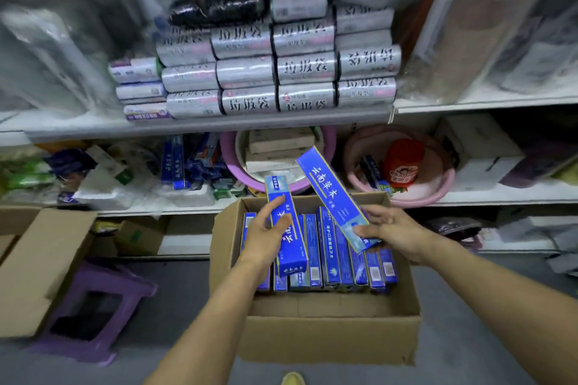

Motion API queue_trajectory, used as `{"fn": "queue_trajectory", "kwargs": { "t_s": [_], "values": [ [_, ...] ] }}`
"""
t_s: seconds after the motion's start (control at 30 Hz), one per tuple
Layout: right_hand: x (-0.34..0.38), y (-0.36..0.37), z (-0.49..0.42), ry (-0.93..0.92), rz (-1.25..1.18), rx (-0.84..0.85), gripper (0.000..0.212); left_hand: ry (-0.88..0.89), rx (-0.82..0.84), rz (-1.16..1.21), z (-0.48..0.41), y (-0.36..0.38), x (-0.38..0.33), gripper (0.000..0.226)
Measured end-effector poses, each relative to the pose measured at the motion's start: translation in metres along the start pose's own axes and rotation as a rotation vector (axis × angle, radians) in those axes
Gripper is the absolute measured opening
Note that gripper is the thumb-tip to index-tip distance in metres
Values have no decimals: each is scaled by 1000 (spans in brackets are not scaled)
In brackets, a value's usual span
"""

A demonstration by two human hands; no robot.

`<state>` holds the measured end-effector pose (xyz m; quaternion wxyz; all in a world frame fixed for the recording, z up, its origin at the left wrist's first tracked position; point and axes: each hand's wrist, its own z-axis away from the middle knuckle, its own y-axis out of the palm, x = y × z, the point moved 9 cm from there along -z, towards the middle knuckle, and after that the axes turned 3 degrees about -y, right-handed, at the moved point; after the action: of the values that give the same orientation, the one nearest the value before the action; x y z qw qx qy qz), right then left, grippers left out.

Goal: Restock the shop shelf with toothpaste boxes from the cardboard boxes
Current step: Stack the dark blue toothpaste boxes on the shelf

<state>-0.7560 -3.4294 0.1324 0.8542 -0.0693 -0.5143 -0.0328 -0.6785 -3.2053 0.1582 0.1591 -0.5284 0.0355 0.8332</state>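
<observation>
An open cardboard box [328, 331] on the floor holds a row of blue toothpaste boxes [341, 256] standing on edge. My left hand [266, 234] grips one blue toothpaste box [289, 256], lifted partly out of the row. My right hand [391, 228] holds another blue toothpaste box [331, 194] by its lower end, raised and tilted up to the left above the carton. On the shelf [469, 197] behind, a few blue toothpaste boxes [175, 166] stand upright at the left.
Two pink basins [438, 191] with goods sit on the shelf behind the carton. Rolls of bin bags [275, 72] fill the shelf above. A second open cardboard box [37, 266] and a purple stool [93, 306] stand on the floor at the left.
</observation>
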Motion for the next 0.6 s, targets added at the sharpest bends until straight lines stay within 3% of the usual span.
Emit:
{"fn": "queue_trajectory", "kwargs": {
  "t_s": [0.37, 0.47, 0.6],
  "values": [
    [196, -17, 72, -400, 92, 77, 34, 418, -34, -46, 74, -23, -171, 58],
    [239, -24, 90, -480, 133, 51, 35, 448, -18, -22, 86, -30, -210, 70],
    [290, -33, 109, -570, 188, 17, 41, 499, -21, -19, 102, -41, -262, 61]
  ]
}}
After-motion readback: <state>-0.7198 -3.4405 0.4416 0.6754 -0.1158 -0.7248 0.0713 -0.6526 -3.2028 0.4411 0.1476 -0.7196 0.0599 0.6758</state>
